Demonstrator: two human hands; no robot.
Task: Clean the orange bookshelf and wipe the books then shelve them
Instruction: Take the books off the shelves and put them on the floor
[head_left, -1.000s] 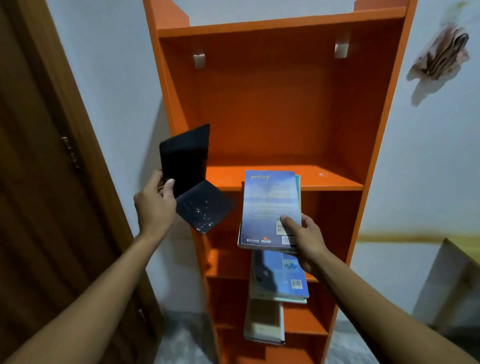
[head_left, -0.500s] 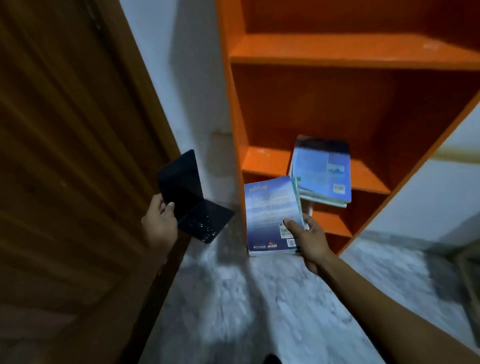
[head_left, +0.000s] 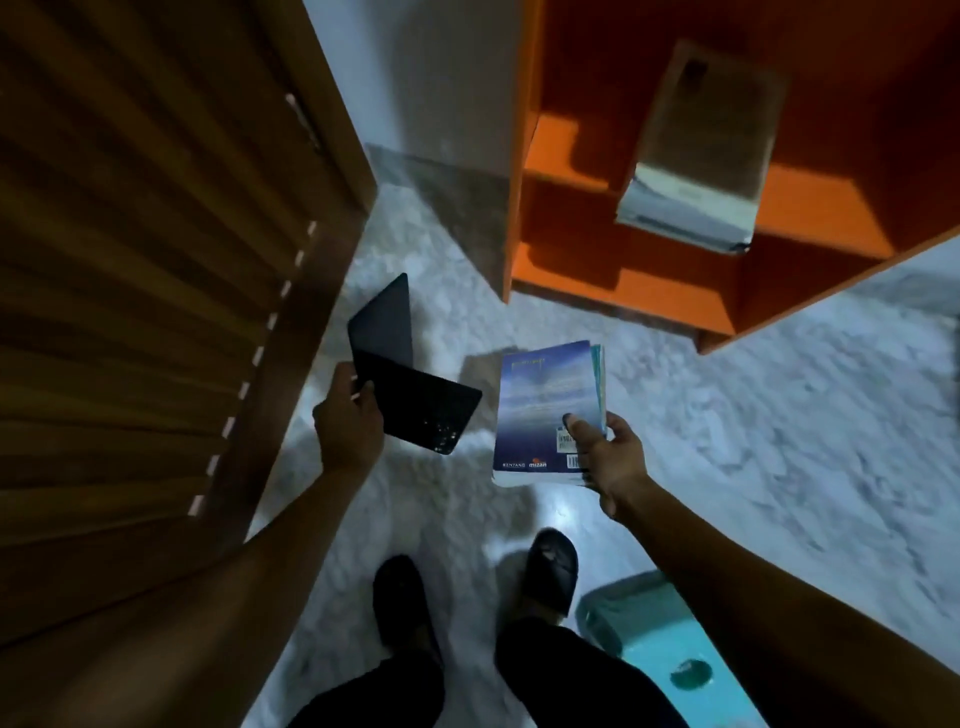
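While the right hand pinches a small stack of books by its lower corner, thumb on the blue back cover and fingers curled beneath, the left hand grips a black notebook that hangs open, its covers splayed at an angle. Both loads hang over the floor, just in front of the person's feet, and the two hands are near each other with a gap between them. Ahead of the right hand and further out stands the orange bookshelf, on whose low shelf one pale, worn book lies flat, its front edge jutting past the shelf lip. By my reading, the step in hand is clearing books off the shelf so they can be wiped; the next move likely calls for a place to set both loads down, since neither hand is free and no cloth shows. Beside the left hand rises a slatted wooden door. Below the right forearm sits a turquoise stool. Underfoot is pale marbled floor, blurred; black slippers show at the bottom.
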